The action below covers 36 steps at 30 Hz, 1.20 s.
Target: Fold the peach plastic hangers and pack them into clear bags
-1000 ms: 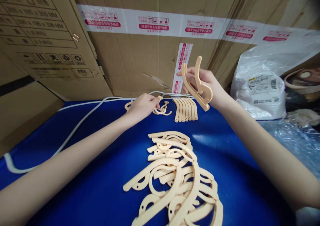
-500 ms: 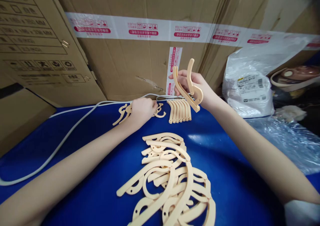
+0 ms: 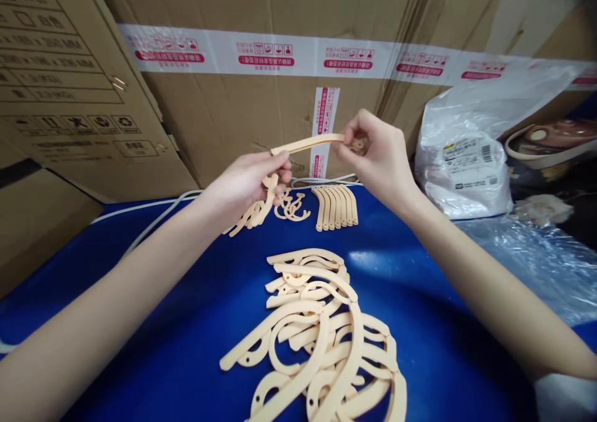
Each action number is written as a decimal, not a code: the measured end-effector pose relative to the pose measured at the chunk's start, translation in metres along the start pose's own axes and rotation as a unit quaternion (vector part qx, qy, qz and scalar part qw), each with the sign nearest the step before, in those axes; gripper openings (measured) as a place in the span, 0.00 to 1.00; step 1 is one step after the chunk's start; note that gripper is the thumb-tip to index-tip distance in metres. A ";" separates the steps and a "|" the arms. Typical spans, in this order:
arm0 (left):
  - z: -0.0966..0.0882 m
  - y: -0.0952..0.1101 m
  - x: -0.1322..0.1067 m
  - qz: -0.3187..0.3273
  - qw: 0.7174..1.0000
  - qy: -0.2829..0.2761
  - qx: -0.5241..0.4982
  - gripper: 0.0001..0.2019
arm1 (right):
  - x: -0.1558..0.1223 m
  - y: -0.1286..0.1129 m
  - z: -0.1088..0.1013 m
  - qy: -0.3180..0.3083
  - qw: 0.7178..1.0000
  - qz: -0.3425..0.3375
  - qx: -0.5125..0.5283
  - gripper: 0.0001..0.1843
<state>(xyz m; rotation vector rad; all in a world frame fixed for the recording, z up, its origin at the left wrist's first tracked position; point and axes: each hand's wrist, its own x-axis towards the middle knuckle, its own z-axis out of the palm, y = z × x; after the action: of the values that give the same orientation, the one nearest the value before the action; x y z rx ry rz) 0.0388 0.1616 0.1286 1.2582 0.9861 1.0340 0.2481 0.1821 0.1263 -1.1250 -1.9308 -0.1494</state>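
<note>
My left hand (image 3: 247, 176) and my right hand (image 3: 380, 151) are raised above the back of the blue surface. Stretched between them is a beige folding hanger assembly (image 3: 310, 142), its long arm nearly level. Fingers of my right hand pinch the far end and hide part of it. The thumb of my left hand touches the other end, while a smaller curved hanger piece (image 3: 267, 204) hangs from the same hand. Below lie loose curved pieces (image 3: 247, 220), several small hooks (image 3: 298, 215) and a neat row of hanger arms (image 3: 336, 207).
A heap of beige hangers (image 3: 356, 341) lies in front on the blue surface (image 3: 177, 341). Cardboard boxes (image 3: 242, 111) stand behind and at left. A white cable (image 3: 149, 226) runs along the back. White plastic bag (image 3: 461, 161) and clear film (image 3: 527, 260) lie right.
My left hand has risen from the loose pieces with a small curved piece and met the hanger assembly. My right hand has turned the assembly from upright to nearly level.
</note>
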 end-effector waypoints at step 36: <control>-0.130 -0.060 0.015 -0.029 0.808 0.172 0.563 0.17 | -0.055 0.062 -0.023 -0.210 0.953 -0.010 -0.218 0.06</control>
<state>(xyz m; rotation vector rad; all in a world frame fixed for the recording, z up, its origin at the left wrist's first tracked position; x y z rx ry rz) -0.0798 0.2067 0.0599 1.9819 2.0780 0.5764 0.3207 0.1714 0.0812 -1.5225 -2.3595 -0.3898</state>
